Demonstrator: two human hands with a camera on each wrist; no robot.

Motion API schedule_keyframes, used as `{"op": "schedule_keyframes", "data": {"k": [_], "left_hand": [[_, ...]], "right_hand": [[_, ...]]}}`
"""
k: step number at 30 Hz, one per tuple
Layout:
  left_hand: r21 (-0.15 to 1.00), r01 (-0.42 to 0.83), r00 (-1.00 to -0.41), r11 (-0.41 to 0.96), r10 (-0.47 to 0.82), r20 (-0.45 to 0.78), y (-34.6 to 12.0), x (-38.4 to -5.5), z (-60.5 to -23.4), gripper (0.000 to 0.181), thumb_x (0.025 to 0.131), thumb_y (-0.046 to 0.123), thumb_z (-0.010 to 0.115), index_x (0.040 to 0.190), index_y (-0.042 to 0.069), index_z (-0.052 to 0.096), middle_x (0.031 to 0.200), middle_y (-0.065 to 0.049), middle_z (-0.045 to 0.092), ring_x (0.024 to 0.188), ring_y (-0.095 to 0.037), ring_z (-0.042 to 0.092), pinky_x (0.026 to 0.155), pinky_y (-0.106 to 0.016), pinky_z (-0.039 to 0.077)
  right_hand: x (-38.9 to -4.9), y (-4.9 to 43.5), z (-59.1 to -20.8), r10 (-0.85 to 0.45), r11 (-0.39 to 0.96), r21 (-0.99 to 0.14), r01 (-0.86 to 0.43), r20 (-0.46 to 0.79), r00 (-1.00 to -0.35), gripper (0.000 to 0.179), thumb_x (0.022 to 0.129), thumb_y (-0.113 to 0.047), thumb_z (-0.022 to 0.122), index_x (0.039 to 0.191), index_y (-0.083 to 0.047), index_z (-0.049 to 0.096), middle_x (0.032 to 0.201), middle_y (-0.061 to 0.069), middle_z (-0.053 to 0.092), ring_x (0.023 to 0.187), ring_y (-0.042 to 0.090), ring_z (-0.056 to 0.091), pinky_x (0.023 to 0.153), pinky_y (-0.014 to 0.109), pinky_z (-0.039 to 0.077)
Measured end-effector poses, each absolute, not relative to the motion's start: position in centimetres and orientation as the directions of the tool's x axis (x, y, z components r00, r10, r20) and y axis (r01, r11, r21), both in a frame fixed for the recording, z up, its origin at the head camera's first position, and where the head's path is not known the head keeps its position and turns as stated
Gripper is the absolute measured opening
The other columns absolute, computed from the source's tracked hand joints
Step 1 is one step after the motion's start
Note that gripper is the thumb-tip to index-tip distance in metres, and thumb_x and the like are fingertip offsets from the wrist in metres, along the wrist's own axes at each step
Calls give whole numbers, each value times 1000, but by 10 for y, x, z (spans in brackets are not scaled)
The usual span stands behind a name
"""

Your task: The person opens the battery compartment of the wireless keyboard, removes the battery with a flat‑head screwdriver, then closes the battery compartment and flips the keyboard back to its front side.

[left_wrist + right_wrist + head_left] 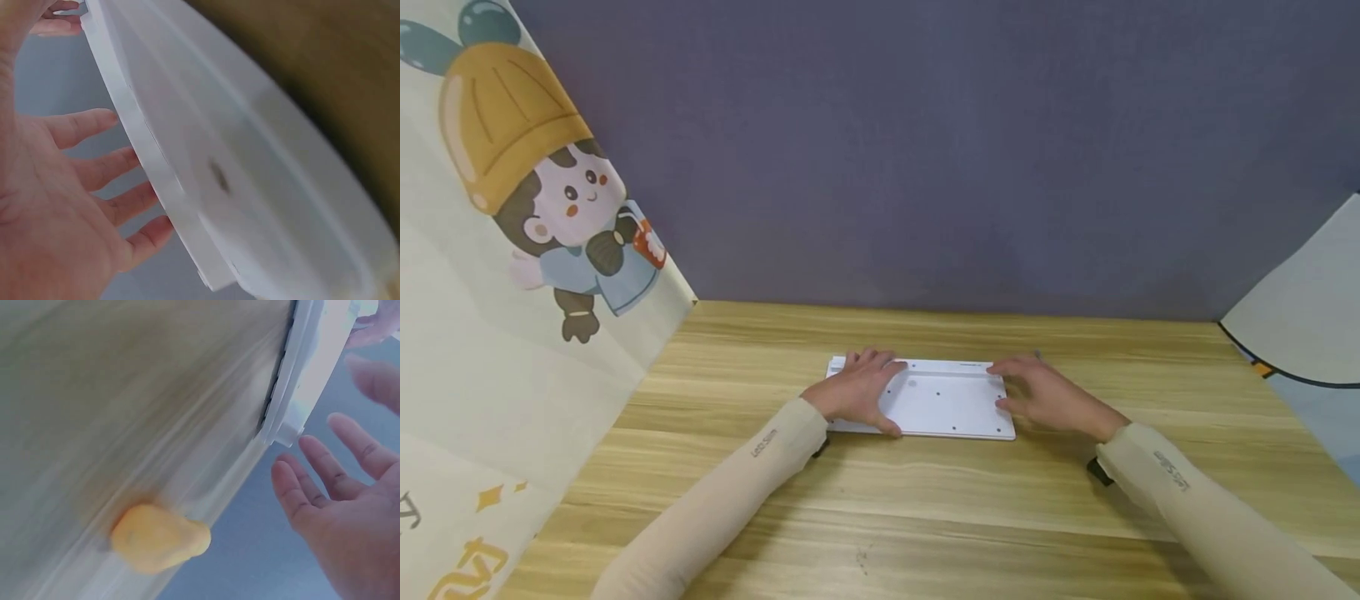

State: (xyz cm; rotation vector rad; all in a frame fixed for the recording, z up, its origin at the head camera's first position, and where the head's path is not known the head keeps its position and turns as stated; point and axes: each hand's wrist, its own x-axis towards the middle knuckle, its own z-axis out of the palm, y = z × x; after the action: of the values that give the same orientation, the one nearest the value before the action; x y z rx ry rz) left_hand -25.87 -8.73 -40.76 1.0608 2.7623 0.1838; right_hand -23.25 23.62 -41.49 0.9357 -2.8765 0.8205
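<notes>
A white keyboard point(955, 408) lies face down on the table, its underside dotted with small dark screws or feet. In the right wrist view dark gaps between keys show along the lower side of the keyboard point(310, 369). My left hand point(859, 390) spans its left part, thumb at the near edge and fingers at the far edge. The left wrist view shows the spread fingertips of the left hand point(75, 187) against the keyboard's edge point(147, 150). At the right end, my right hand point(1048, 396) hovers with loosely bent fingers, fingertips right by the corner.
A yellow rounded object point(156, 539) sits on the table beyond the right hand, seen only in the right wrist view. The wooden table point(925, 517) meets a dark grey-blue partition point(925, 167) at the back. A white cartoon-printed panel point(475, 333) stands at the left.
</notes>
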Motion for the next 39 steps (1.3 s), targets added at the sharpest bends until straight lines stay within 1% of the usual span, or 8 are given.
{"op": "schedule_keyframes", "data": {"k": [2, 7, 8, 12, 15, 23, 31, 39], "left_hand": [[198, 642, -735, 741, 668, -115, -93, -259, -408, 110, 62, 66, 76, 148, 13, 31, 150, -10, 28, 132, -28, 25, 105, -52, 20], [261, 614, -750, 745, 654, -101, -108, -259, -406, 110, 63, 62, 78, 148, 12, 30, 151, -11, 27, 132, -28, 24, 101, -46, 22], [268, 611, -753, 745, 651, -96, -111, -260, -405, 110, 63, 61, 79, 148, 11, 31, 150, -11, 28, 132, -28, 25, 100, -45, 22], [286, 582, -774, 761, 627, -94, -125, -261, -405, 107, 62, 58, 80, 147, 11, 33, 149, -10, 29, 131, -28, 25, 100, -46, 22], [306, 558, -786, 771, 610, -104, -134, -261, -405, 107, 61, 57, 82, 146, 12, 35, 149, -10, 29, 131, -27, 25, 101, -47, 22], [318, 539, -798, 780, 594, -105, -153, -261, -407, 109, 59, 57, 82, 146, 13, 35, 148, -11, 29, 130, -28, 26, 102, -49, 22], [330, 552, -787, 765, 610, -97, -160, -260, -410, 109, 60, 56, 83, 147, 12, 33, 146, -12, 31, 125, -27, 29, 98, -50, 26], [336, 533, -798, 777, 593, -104, -166, -261, -409, 110, 59, 54, 84, 147, 11, 33, 147, -12, 30, 130, -29, 26, 104, -54, 21]], "right_hand": [[-235, 232, -414, -541, 685, -480, -547, 167, -824, 46, 81, -12, 75, 123, 0, 59, 121, 14, 58, 116, 34, 48, 97, 52, 36], [-243, 224, -413, -526, 698, -486, -526, 149, -837, 40, 85, -8, 71, 122, -1, 61, 120, 15, 59, 115, 35, 49, 98, 56, 32], [-245, 222, -413, -521, 703, -487, -518, 142, -841, 39, 86, -8, 70, 123, -1, 61, 121, 15, 59, 115, 35, 49, 100, 57, 29], [-252, 214, -413, -504, 722, -487, -490, 115, -856, 36, 89, -7, 66, 123, -2, 60, 120, 12, 61, 113, 32, 52, 97, 51, 37], [-257, 209, -412, -494, 726, -489, -484, 118, -861, 33, 88, -5, 66, 120, -2, 62, 116, 11, 62, 108, 30, 55, 88, 47, 45], [-268, 199, -410, -473, 730, -504, -462, 116, -874, 23, 85, -2, 68, 107, -5, 68, 106, 7, 64, 102, 27, 56, 87, 45, 46], [-276, 191, -410, -418, 757, -526, -387, 66, -906, 17, 85, -5, 69, 102, -7, 69, 101, 5, 64, 95, 24, 58, 82, 41, 47], [-281, 186, -406, -426, 762, -527, -377, 30, -904, 15, 84, -1, 68, 98, -5, 70, 93, 4, 65, 85, 19, 58, 77, 38, 48]]}}
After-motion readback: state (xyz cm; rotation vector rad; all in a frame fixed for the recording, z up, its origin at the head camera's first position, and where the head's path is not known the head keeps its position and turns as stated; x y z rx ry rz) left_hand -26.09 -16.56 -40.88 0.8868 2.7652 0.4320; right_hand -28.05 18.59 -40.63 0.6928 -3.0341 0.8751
